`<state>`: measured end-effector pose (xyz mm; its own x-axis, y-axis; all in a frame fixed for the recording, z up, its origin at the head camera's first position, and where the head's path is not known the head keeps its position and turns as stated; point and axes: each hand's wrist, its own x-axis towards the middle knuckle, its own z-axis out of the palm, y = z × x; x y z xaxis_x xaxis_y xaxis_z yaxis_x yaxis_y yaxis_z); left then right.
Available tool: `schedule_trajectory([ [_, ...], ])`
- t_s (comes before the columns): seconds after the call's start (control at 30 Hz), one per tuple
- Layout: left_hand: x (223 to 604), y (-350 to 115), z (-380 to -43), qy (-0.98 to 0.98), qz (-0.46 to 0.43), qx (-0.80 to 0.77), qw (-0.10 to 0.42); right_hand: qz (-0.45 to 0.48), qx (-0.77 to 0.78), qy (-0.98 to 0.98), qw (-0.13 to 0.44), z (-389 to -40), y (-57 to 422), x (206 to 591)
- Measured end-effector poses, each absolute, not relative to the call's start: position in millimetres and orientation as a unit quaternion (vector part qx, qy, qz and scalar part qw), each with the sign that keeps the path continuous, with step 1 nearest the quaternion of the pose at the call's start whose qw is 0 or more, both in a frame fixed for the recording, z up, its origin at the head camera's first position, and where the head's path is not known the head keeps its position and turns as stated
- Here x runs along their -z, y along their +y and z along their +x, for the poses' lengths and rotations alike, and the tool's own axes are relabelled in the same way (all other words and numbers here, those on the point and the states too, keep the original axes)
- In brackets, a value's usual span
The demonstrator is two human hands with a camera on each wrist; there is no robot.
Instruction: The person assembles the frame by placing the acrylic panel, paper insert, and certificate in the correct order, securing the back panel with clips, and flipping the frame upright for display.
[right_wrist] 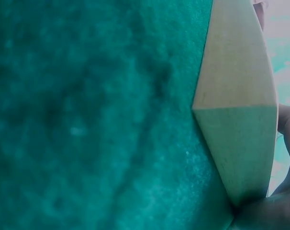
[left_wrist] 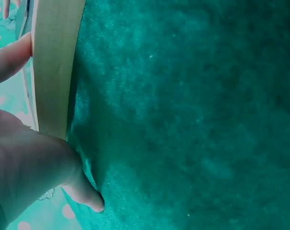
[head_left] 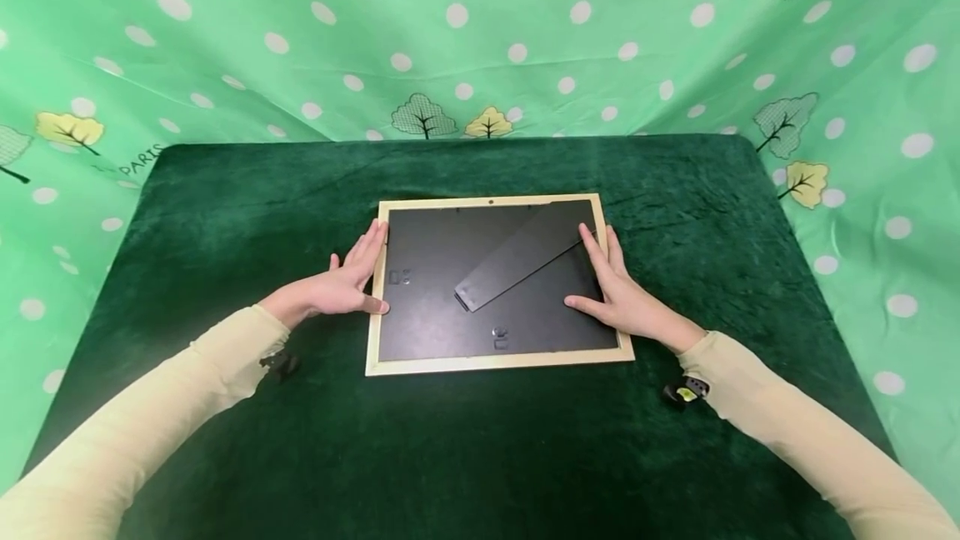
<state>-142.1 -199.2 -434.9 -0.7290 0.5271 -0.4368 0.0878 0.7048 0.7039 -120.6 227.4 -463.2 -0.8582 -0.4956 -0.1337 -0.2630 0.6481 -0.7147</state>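
A picture frame (head_left: 498,363) with a pale wooden border lies back side up on the dark green cloth. Its black backing board (head_left: 435,323) carries a slanted stand leg (head_left: 517,261), folded flat, and small metal hangers. My left hand (head_left: 341,286) is at the left border, fingers straight along it and thumb on the wood. On the opposite side, my right hand (head_left: 626,298) spreads over the right border, with thumb and index finger reaching onto the backing. In the right wrist view, a lower corner of the wooden frame (right_wrist: 236,115) stands close up beside the hand.
The green velvety cloth (head_left: 487,448) covers the table. Behind it and at both sides hangs a light green curtain (head_left: 517,15) with white dots, trees and lettering. Dark devices are strapped at both wrists, below the cream sleeves (head_left: 810,440).
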Motion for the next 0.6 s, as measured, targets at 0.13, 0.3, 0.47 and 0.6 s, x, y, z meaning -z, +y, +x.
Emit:
schedule_trajectory([
  [0.13,440.2,-204.0,-141.5,0.861,0.188,-0.353,0.314,-0.212,0.367,0.891,0.159,-118.9,227.8,463.4],
  [0.3,449.1,-214.0,-135.5,0.874,0.208,-0.347,0.269,-0.208,0.373,0.889,0.162,-115.9,228.3,466.3],
  [0.47,454.1,-219.2,-131.0,0.88,0.213,-0.344,0.251,-0.201,0.378,0.888,0.166,-115.6,229.3,466.6],
  [0.6,453.1,-219.3,-131.4,0.878,0.217,-0.352,0.24,-0.2,0.377,0.89,0.16,-119.4,228.5,464.6],
])
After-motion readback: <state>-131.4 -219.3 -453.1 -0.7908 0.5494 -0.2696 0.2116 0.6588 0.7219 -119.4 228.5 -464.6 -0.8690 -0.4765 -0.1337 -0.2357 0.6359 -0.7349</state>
